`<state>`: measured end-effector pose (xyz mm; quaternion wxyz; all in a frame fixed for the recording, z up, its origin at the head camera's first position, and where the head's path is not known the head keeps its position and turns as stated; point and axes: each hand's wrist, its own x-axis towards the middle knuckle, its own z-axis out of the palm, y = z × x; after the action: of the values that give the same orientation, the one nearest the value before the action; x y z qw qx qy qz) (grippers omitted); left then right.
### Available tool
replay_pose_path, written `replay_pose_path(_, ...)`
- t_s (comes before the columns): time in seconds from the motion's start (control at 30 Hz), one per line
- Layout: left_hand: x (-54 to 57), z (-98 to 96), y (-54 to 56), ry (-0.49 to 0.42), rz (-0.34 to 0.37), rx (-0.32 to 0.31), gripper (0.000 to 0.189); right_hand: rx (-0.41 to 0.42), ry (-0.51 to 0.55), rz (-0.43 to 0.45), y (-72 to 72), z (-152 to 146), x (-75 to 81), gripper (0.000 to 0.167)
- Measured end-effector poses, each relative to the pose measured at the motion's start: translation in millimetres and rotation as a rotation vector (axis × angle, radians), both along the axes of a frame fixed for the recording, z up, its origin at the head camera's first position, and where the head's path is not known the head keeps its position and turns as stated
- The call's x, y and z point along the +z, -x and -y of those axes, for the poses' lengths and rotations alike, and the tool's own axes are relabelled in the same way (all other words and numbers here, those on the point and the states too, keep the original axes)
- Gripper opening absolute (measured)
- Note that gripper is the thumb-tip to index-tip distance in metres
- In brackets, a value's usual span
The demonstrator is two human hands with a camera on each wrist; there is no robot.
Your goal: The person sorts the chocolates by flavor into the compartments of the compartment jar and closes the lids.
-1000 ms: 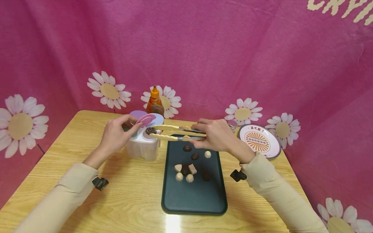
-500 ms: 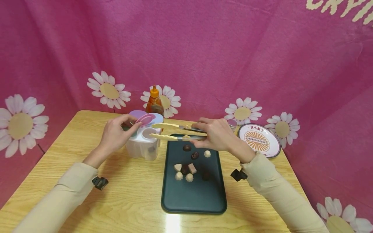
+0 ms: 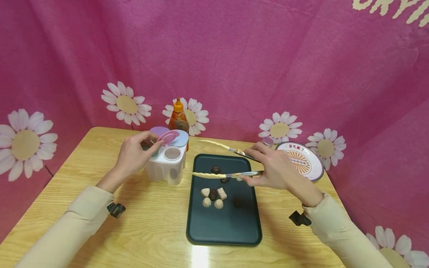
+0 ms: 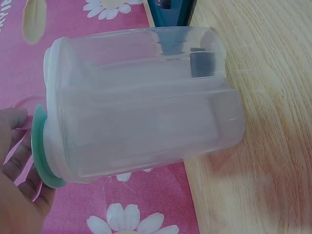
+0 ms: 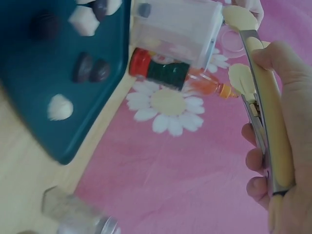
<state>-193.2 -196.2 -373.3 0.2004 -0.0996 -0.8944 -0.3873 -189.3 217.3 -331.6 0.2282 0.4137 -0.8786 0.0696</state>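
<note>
My left hand point(image 3: 135, 152) pinches the raised pink lid point(image 3: 168, 137) of a translucent storage container point(image 3: 155, 173). Under that lid a round opening point(image 3: 172, 153) shows in the white top. Through the container's wall a dark chocolate point(image 4: 202, 63) is visible inside. My right hand point(image 3: 273, 167) grips a pair of tongs point(image 3: 244, 174) with cream-coloured tips, spread apart and holding nothing. The tongs hang over the back of a dark tray point(image 3: 222, 229). On the tray lie dark chocolates point(image 3: 213, 194) and pale ones point(image 3: 218, 203), some partly covered by the tongs.
Behind the container stands a sauce bottle point(image 3: 178, 117) with an orange cap. A patterned oval plate point(image 3: 315, 165) leans at the back right, beside a small glass jar point(image 5: 73, 212). A pink flowered cloth point(image 3: 214, 67) hangs behind the wooden table point(image 3: 151, 227).
A dark chocolate left the tongs and dropped through the opening into the container. The tongs then spread wider and moved right, over the tray. My left hand stayed on the lid.
</note>
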Motion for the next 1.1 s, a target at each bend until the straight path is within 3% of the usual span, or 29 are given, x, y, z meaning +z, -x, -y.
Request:
replay_pose_path(0.2,-1.6,0.2,1.1,0.008,-0.003,0.001,0.02,-0.132,-0.013,0.094,-19.9,-30.9,-8.6,0.079)
replay_pose_path(0.43,-2.1,0.1,1.1,0.003,-0.014,-0.001,0.019,-0.208,0.033,0.084,-38.1,-62.4,-24.0,0.084)
replay_pose_path(0.83,-3.2,0.0,1.0,-0.006,-0.01,-0.005,0.019,-0.3,0.018,0.132,-68.3,-101.5,-50.5,0.075)
replay_pose_path(1.1,-2.4,0.2,1.1,-0.009,-0.011,-0.001,0.019,-0.331,0.016,0.134,-81.8,-113.0,-68.3,0.059)
